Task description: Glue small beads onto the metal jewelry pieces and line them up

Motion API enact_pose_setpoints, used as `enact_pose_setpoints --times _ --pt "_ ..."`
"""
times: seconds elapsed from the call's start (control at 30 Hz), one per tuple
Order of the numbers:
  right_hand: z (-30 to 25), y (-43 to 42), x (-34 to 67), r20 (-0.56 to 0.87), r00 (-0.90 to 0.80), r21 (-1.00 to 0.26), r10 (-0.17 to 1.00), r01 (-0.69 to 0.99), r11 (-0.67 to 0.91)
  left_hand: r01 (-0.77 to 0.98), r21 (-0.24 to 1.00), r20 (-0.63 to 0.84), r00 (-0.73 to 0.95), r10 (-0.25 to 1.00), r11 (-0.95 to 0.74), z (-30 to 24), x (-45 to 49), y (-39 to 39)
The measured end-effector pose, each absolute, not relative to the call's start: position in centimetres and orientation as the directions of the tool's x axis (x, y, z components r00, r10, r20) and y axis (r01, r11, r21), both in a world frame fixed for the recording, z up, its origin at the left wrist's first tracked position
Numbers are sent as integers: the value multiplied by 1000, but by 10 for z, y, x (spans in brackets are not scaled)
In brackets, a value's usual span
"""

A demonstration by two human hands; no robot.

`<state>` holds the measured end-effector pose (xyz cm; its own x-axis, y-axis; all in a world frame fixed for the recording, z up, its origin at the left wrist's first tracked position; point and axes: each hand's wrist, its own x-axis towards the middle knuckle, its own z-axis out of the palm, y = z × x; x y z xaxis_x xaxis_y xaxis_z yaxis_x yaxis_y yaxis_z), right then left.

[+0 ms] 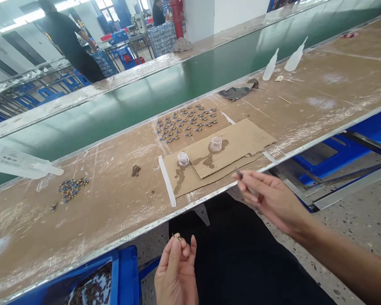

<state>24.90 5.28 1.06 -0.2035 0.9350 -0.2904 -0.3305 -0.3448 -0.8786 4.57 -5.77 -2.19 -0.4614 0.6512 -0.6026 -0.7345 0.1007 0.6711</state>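
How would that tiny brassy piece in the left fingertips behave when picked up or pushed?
The piece looks rigid and probably very light, far smaller than the fingertips of the left hand pinching it. So small, it would likely slip from a grip or skitter if pushed.

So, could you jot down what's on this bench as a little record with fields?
left hand: pinches a small brass part at its fingertips
right hand: holds a thin stick
cardboard: two clear cups on it, dark stains around them
beyond it: rows of blue-and-brass parts
far right: two squeeze bottles
lower left: blue bin of small parts
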Motion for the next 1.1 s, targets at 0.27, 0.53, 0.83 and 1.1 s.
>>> enact_pose_setpoints --times 0.27,0.53,0.83,1.1 --pt "15 81 289 -127 107 -976 986 -190 -105 -703 705 -552 -456 698 97 -3 59 -47" --pt "15 25 209 -328 -638 -758 696 -262 -598 -682 708 -532 -347 772 181 -5 81 -39" --pt "12 24 211 -313 -698 -677 644 -311 -667 -664 712 -499 -251 829 227 -1 88 -41" --pt "15 25 213 -328 -716 -666 616 -287 -689 -652 721 -486 -236 841 234 -1 89 -43"
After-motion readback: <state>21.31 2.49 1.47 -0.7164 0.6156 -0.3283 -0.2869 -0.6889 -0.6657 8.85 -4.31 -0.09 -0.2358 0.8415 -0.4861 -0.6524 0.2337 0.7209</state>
